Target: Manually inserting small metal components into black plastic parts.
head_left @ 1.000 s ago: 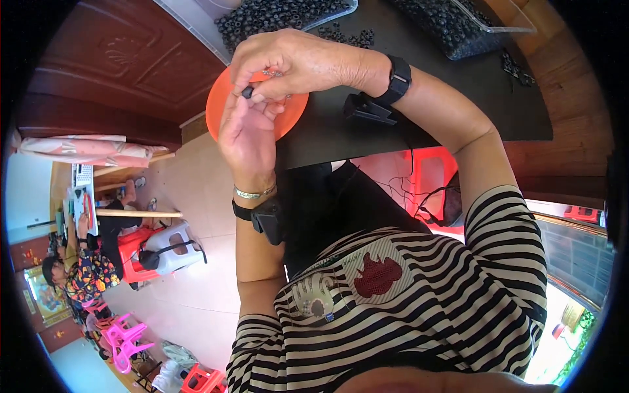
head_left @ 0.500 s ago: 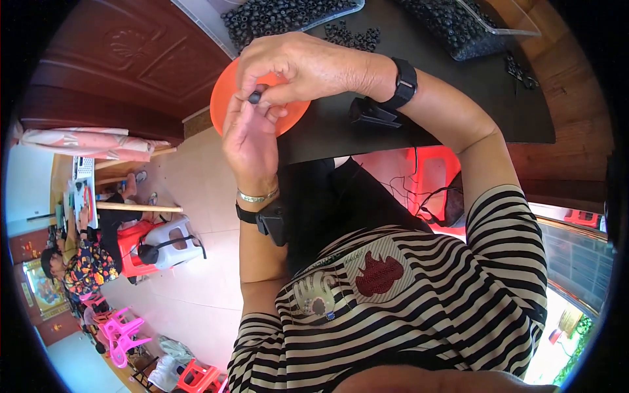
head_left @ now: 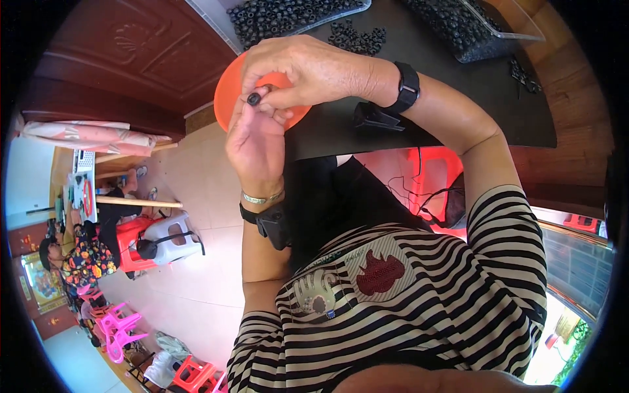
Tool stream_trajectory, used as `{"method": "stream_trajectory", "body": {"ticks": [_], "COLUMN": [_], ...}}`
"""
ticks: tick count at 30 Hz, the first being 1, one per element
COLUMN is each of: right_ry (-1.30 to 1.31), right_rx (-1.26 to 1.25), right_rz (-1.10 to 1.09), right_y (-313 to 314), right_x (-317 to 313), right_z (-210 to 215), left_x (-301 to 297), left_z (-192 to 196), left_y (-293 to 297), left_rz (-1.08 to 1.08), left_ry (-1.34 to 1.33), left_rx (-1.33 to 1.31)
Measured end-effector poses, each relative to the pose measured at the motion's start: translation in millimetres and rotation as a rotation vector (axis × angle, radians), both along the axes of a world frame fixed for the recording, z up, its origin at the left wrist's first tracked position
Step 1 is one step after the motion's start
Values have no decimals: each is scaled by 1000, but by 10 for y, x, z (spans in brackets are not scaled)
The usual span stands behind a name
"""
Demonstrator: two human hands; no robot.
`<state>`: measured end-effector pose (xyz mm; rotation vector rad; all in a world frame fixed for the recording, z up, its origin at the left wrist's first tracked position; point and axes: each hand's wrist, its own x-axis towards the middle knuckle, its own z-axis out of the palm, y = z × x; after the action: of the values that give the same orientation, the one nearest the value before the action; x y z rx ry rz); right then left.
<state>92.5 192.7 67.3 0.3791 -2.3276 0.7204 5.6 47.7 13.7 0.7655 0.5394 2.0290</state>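
Above the orange bowl, my two hands meet at the fingertips around a small round black part with a hollow end. My left hand, palm turned up, grips it from below. My right hand reaches across from the right, its thumb and fingers closed on the same part. The hands cover most of the bowl, and what lies in it is hidden. A loose pile of similar small black parts lies on the dark tabletop beyond my right hand.
Clear bins full of black parts stand at the far left and far right. A black bracket-like object lies by my right wrist. A dark tool is near the right edge. Another person sits at left.
The small black part has turned, so its hollow end now faces up toward me. Both hands keep their grip over the bowl, having shifted only slightly.
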Motion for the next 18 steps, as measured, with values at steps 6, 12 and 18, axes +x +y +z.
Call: {"method": "stream_trajectory", "body": {"ticks": [6, 12, 18], "right_ry": [1, -53, -178], "right_rx": [18, -22, 21], "right_rz": [10, 29, -123], "right_y": [-39, 19, 391], "right_x": [37, 53, -52], "right_z": [16, 103, -51], "left_x": [95, -65, -323], "left_z": [73, 23, 7], "left_y": [-40, -144, -383], "left_rz": [43, 87, 121], "left_ry": [-13, 152, -23], "left_rx": [-71, -128, -74]}}
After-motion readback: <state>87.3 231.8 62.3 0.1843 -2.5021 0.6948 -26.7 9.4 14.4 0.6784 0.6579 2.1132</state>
